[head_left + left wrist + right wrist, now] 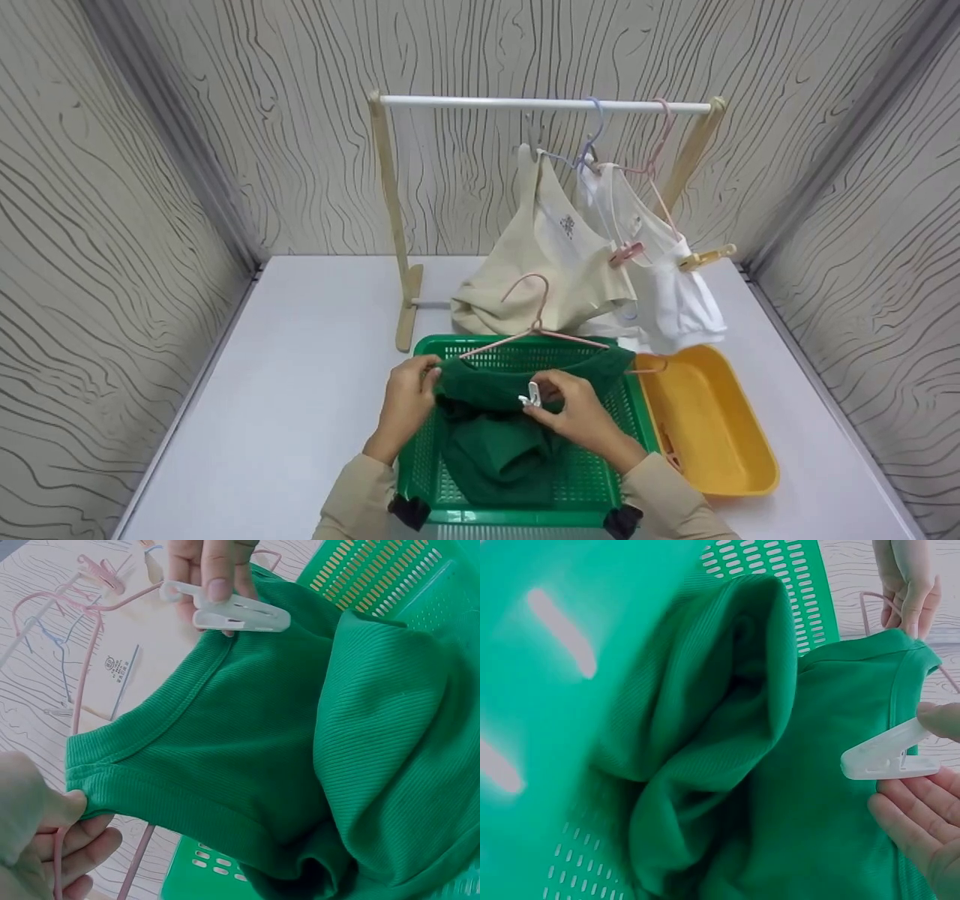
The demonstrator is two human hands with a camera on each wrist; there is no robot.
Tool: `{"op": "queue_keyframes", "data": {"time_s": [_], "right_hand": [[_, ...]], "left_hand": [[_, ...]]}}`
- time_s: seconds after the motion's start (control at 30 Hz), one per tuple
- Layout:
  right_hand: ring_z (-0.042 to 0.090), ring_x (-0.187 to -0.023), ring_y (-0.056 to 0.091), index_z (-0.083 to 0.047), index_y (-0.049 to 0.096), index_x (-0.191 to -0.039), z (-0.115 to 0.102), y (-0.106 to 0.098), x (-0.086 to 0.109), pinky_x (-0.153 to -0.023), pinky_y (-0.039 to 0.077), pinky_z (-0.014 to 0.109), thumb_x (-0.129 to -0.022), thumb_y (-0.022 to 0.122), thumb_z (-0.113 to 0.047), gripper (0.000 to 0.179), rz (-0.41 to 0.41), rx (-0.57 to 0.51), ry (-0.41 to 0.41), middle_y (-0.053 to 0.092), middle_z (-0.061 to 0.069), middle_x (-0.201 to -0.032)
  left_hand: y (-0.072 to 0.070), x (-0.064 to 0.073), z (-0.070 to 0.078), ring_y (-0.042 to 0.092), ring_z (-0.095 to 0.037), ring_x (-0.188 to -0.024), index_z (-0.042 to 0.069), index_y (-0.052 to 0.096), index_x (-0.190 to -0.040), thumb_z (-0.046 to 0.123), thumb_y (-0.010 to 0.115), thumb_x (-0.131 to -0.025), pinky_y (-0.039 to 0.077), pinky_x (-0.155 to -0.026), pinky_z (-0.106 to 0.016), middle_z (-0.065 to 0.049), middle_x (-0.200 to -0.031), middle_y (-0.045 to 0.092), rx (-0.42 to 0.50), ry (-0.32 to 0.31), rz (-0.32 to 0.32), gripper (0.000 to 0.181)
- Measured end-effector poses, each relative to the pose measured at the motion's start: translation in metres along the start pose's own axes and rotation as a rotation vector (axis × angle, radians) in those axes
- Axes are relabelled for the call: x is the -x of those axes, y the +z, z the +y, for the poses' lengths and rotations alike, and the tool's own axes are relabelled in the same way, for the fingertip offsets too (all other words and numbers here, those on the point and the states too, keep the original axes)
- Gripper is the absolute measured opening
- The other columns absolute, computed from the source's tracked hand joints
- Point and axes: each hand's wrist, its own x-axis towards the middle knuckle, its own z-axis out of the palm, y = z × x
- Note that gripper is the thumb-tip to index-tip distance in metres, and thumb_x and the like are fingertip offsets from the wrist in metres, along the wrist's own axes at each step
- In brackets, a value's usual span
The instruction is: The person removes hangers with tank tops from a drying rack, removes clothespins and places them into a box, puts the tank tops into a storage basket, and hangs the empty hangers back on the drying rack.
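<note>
A ribbed green tank top [501, 442] hangs over a pink hanger [537, 328], its lower part bunched in the green basket. At the left shoulder my left hand [405, 397] pinches the strap between thumb and fingers, along with the hanger's end, as the left wrist view shows. My right hand [581, 411] holds a white plastic clothespin [889, 754] between thumb and fingertips, in front of the neckline. The right shoulder of the tank top lies over the other hanger arm.
Behind the green basket [517, 517] stands a drying rack [480, 102] with a beige top [510, 247] and a white top [671, 292] on hangers, each with a clothespin. An orange-yellow tray [720, 427] sits at the right, with a clothespin [670, 448] by its left wall.
</note>
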Motion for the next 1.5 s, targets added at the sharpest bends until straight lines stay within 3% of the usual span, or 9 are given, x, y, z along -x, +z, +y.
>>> {"op": "queue_keyframes", "data": {"time_s": [0.77, 1.13, 1.5], "right_hand": [[0.017, -0.076, 0.067, 0.001, 0.065, -0.101, 0.021, -0.043, 0.014, -0.070, 0.061, 0.032, -0.077, 0.080, -0.009, 0.030, 0.131, 0.070, 0.115, 0.071, 0.010, -0.087], [0.013, -0.071, 0.066, 0.002, 0.065, -0.096, 0.034, -0.058, 0.024, -0.065, 0.060, 0.028, -0.073, 0.081, -0.004, 0.029, 0.203, 0.105, 0.154, 0.070, 0.009, -0.083], [0.006, -0.073, 0.063, 0.001, 0.066, -0.100, 0.042, -0.079, 0.036, -0.068, 0.059, 0.023, -0.074, 0.080, -0.004, 0.031, 0.235, 0.131, 0.324, 0.069, 0.009, -0.083]], "left_hand": [[0.000, 0.001, -0.003, 0.068, -0.025, -0.089, -0.003, 0.065, -0.102, 0.001, 0.055, -0.095, 0.059, -0.075, -0.033, -0.016, -0.097, 0.069, 0.052, -0.017, -0.030, 0.013], [0.000, -0.002, -0.003, 0.067, -0.025, -0.090, -0.002, 0.065, -0.101, 0.000, 0.056, -0.094, 0.058, -0.077, -0.035, -0.015, -0.096, 0.070, 0.019, 0.022, 0.000, 0.012], [-0.001, -0.004, -0.006, 0.068, -0.023, -0.085, -0.002, 0.066, -0.099, -0.001, 0.056, -0.094, 0.058, -0.074, -0.033, -0.013, -0.092, 0.071, 0.032, 0.021, 0.003, 0.011]]}}
